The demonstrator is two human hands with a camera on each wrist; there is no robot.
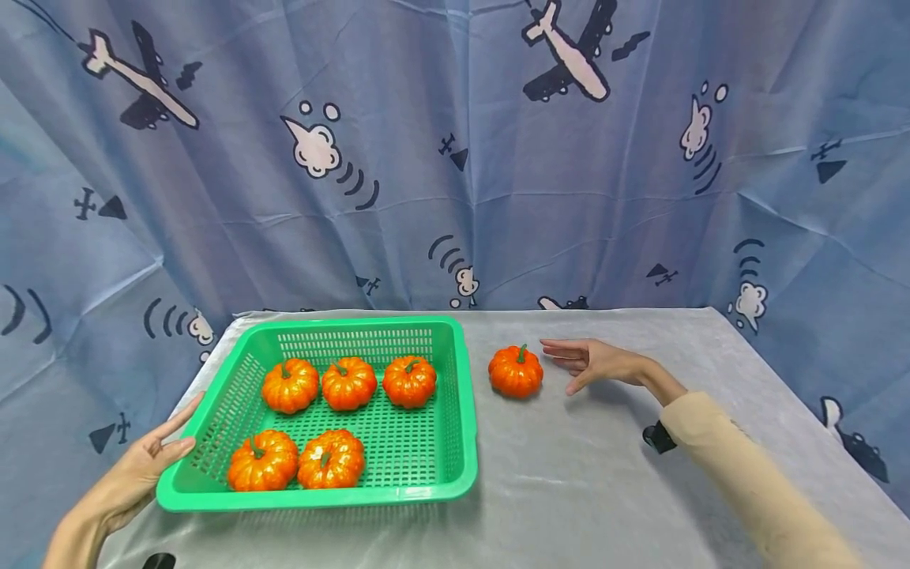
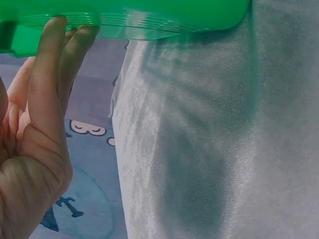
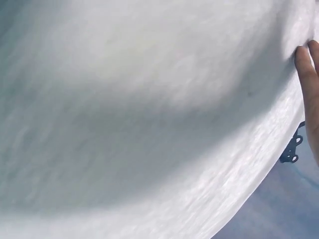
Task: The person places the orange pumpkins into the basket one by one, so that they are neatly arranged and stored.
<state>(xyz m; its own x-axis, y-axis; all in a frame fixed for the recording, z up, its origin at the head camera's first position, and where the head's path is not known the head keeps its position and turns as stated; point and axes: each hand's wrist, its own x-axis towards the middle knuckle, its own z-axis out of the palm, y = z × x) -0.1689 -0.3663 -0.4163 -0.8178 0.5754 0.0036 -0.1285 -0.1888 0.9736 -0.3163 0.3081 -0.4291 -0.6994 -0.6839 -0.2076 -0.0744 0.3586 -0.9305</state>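
A green plastic basket (image 1: 465, 419) stands on the left of the table, with several small orange pumpkins (image 1: 348, 383) inside: three in the back row, two at the front left. My left hand (image 1: 145, 466) touches the basket's left side, its thumb and fingers spread along the rim. In the left wrist view, straight fingers (image 2: 47, 74) rest against the slatted wall. Outside the basket, to its right, sits another orange pumpkin (image 1: 515, 373) with a green stem. Just right of that pumpkin hovers my right hand (image 1: 597, 363), holding nothing, fingers extended and thumb apart.
A pale grey cloth covers the table (image 1: 569, 490). Behind and beside it hangs a blue curtain (image 1: 455, 158) printed with airplanes. A small black object (image 1: 659, 437) shows by the right sleeve, and a dark one (image 1: 159, 561) at the bottom left.
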